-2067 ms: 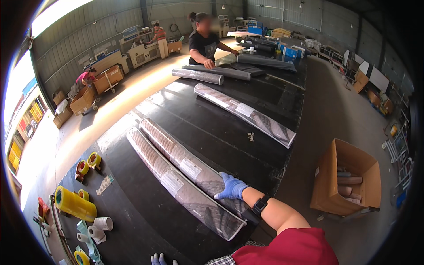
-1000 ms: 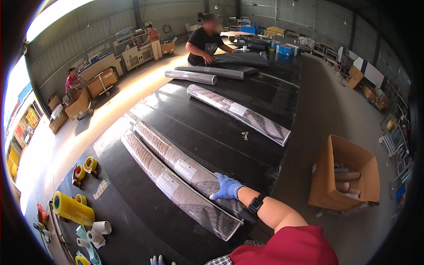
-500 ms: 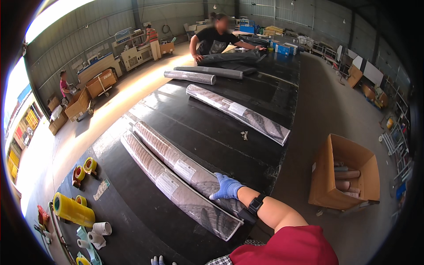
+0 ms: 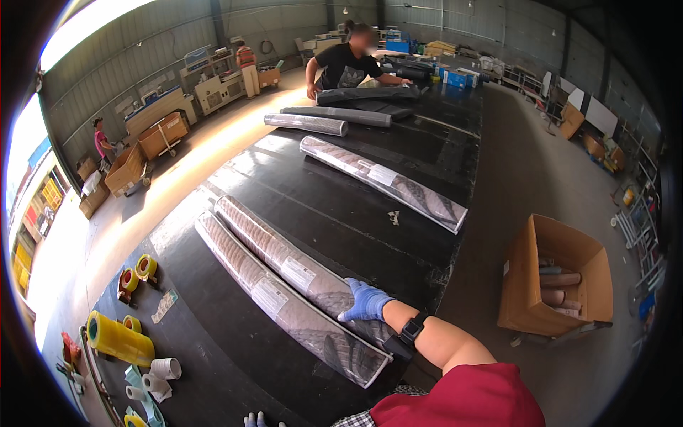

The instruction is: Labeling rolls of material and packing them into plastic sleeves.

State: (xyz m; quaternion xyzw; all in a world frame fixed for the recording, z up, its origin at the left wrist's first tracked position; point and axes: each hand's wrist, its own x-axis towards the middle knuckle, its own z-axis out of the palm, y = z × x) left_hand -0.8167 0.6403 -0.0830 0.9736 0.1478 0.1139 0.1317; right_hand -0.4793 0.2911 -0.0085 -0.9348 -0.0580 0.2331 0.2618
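Observation:
My right hand (image 4: 364, 300), in a blue glove, rests flat on the near end of a long plastic-wrapped roll (image 4: 284, 262) on the black table (image 4: 334, 213). A second wrapped roll (image 4: 270, 302) lies against it on the left. Only the gloved fingertips of my left hand (image 4: 257, 420) show at the bottom edge, touching nothing I can see. Another wrapped roll (image 4: 384, 181) lies farther up the table.
A person in a black shirt (image 4: 348, 64) leans over dark rolls (image 4: 334, 115) at the far end. An open cardboard box (image 4: 558, 281) with tubes stands on the floor at right. Tape rolls (image 4: 117, 338) lie at the table's left corner. Another person (image 4: 103, 142) stands by boxes far left.
My right hand stays on the roll's end. The far person has bent lower over the dark rolls. The view has shifted slightly.

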